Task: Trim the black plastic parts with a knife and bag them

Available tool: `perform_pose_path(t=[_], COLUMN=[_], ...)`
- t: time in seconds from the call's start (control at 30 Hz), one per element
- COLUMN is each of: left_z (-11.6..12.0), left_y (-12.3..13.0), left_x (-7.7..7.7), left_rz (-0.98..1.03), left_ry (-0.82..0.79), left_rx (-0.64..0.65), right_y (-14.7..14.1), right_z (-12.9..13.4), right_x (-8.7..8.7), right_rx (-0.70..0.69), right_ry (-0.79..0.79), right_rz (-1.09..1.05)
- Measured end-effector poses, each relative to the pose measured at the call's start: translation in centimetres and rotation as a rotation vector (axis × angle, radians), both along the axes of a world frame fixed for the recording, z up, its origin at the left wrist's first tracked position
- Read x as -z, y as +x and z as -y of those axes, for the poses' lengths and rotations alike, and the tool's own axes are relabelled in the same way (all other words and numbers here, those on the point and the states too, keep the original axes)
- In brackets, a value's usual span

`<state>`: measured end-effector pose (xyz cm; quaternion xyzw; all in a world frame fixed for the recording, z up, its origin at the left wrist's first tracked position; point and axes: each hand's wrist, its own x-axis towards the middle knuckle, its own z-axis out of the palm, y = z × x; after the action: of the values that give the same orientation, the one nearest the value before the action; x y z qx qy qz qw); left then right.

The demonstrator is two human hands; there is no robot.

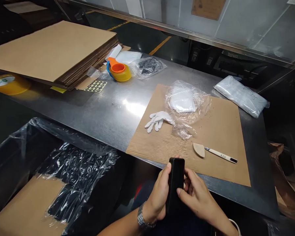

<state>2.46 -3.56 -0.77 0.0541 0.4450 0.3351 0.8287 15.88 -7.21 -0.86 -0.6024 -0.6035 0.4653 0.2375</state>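
A black, rounded rectangular block (pixel 176 183) is held upright between my two hands, just in front of the table edge. My left hand (pixel 159 191) grips its left side, thumb along the upper edge. On the other side, my right hand (pixel 195 191) has its thumb on the face and its bent fingers against the right edge. What kind of object the block is cannot be told. Beyond it on the cardboard sheet (pixel 223 124) lie a beige wedge-shaped piece (pixel 199 149), a white-handled knife marked A26 (pixel 221 155) and a white glove (pixel 159 120).
Clear plastic wrapping (pixel 203 101) surrounds a white stack (pixel 183 100). A tape dispenser (pixel 119 71), sticker sheet (pixel 95 86) and cardboard stack (pixel 54 49) are at left. A white bagged pack (pixel 241 95) lies at right. Lower left, a lined bin (pixel 22 137) contains several black bagged items (pixel 76 173).
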Motion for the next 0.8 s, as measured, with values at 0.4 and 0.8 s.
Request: perform_pose_path(t=[0.4,0.8], left_z=[0.2,-1.0], left_y=[-0.1,-0.4], left_x=[0.1,0.2], left_rz=[0.073,-0.073], left_ry=[-0.159,0.18], left_rx=[0.167,0.076], right_y=[0.2,1.8], right_z=[-1.6,0.6], right_x=[1.0,1.8], right_rx=[0.135,0.073], right_ry=[-0.052,-0.168], right_rz=[-0.026,-0.427])
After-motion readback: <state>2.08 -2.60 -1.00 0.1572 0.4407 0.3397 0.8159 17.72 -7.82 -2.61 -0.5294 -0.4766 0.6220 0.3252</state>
